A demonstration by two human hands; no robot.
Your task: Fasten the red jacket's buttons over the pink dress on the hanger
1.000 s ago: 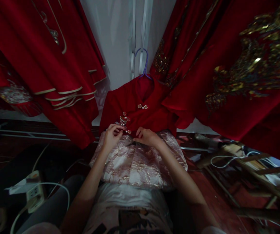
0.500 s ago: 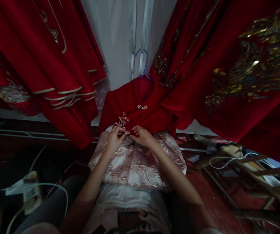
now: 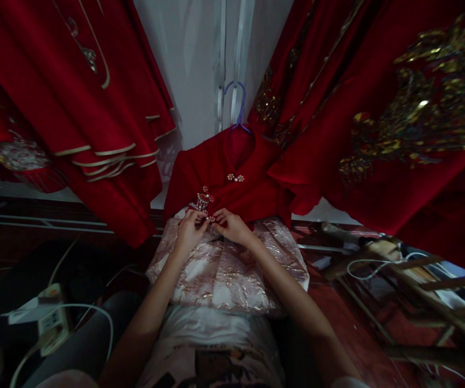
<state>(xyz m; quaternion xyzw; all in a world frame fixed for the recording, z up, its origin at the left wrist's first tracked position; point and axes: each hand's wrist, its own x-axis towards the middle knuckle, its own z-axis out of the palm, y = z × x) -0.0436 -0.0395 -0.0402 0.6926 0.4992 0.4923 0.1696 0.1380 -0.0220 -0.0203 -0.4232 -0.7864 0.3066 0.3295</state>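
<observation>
The room about me was dim; a white wall (image 3: 192, 64) faced me; left of the wall hung red robes (image 3: 95, 97) with pale trim; right of it, red cloth (image 3: 397, 178) with gold embroidery; below the wall, leftward, a power strip (image 3: 53, 319) lay on the dark floor (image 3: 9, 253); rightward, wooden rails (image 3: 418, 263).

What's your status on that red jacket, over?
Left hand and right hand both pinching lower clasp. Red jacket on purple hanger, upper clasp untouched. Nothing between hands and clasp.
</observation>
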